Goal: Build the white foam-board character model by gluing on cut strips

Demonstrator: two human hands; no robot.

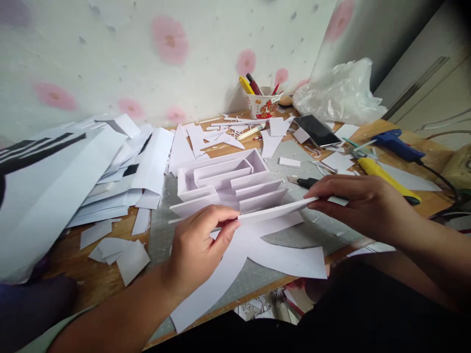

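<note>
Left hand (196,245) and right hand (353,198) each pinch the white strip (274,212)'s ends.

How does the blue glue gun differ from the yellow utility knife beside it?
The blue glue gun is bulkier, with a black cord trailing from it; the yellow utility knife is slim, straight and cordless. The gun lies farther back, the knife nearer the right hand. Both lie untouched on the wooden table.

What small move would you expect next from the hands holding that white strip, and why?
Probably lowering the white strip onto the front of the foam-board model. The left hand and right hand pinch its two ends, holding it level just in front of the model's parallel walls, apparently not yet joined to them.
</note>
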